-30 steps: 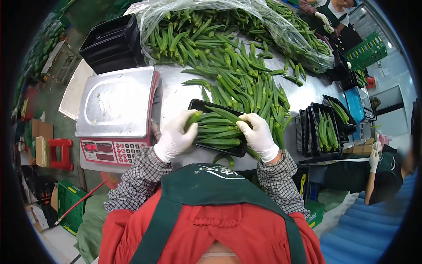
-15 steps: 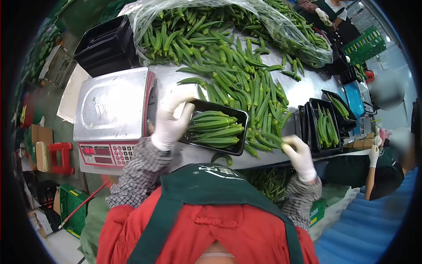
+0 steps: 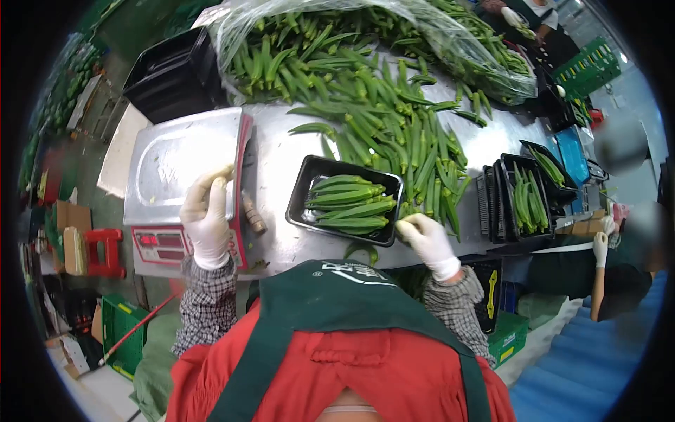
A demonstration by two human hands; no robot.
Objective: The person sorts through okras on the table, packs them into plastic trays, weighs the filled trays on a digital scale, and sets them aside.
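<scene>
A black tray (image 3: 299, 211) lies on the metal table with several green okra pods (image 3: 351, 202) side by side in it. My right hand (image 3: 429, 246), in a white glove, is at the tray's lower right corner. Its fingers are pinched; whether they grip the rim or a pod is hidden. My left hand (image 3: 206, 218), also gloved, is raised over the right side of a weighing scale (image 3: 179, 165). Its fingers are bent, with a gap beside the thumb, and nothing shows in them. A wooden-handled tool (image 3: 253, 213) lies between scale and tray.
Loose okra (image 3: 380, 126) spreads behind the tray, from a clear plastic bag (image 3: 485, 60). Stacked black trays (image 3: 172, 74) stand at the back left. Filled trays (image 3: 529, 200) stand at the right. One curved pod (image 3: 361, 252) lies near the front edge. Co-workers are at the right.
My left hand has let go of the tray's left end and moved left over the scale. My right hand, which held an okra pod, has moved left to the tray's corner.
</scene>
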